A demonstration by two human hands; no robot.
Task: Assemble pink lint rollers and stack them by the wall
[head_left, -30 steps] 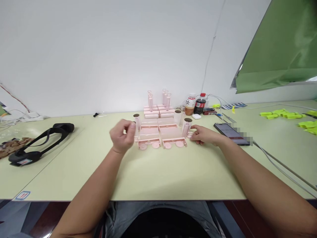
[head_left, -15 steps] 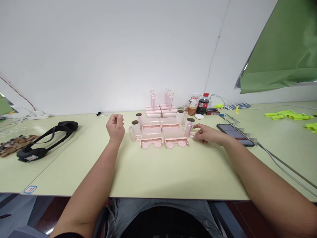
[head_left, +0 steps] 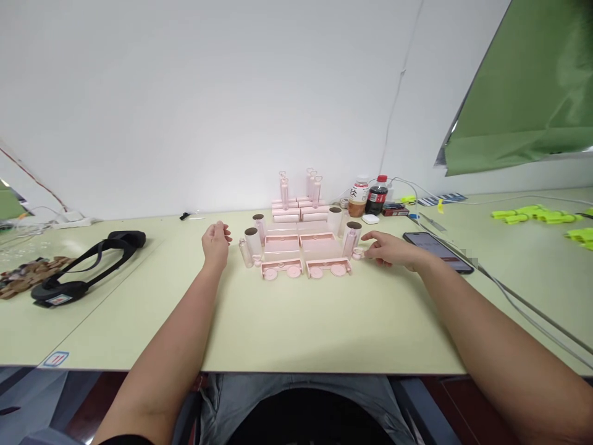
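Observation:
My left hand (head_left: 216, 245) hovers over the table left of the pink parts, its fingers loosely bent, a little apart and holding nothing. On the other side, my right hand (head_left: 390, 249) has thumb and index finger parted beside a small pink ring-topped cap (head_left: 358, 253); whether they touch it, I cannot tell. Near that cap stand a clear pink tube (head_left: 349, 243) and a white cardboard tube (head_left: 334, 220). Closest to my left hand is a clear tube (head_left: 245, 253), with another white tube (head_left: 253, 242) next to it. Two pink wheeled trays (head_left: 281, 269) lie in front.
Assembled pink pieces (head_left: 284, 194) stand by the wall. A cola bottle (head_left: 377, 195), a tea bottle (head_left: 358, 196) and a white case (head_left: 370, 219) are at the back right. A phone (head_left: 438, 251) lies beyond my right wrist, and a black headset (head_left: 88, 266) at left.
My left hand has loosened from a fist, its fingers parting and the hand dipping slightly. My right hand stays beside the ring-topped cap. The view has shifted a little.

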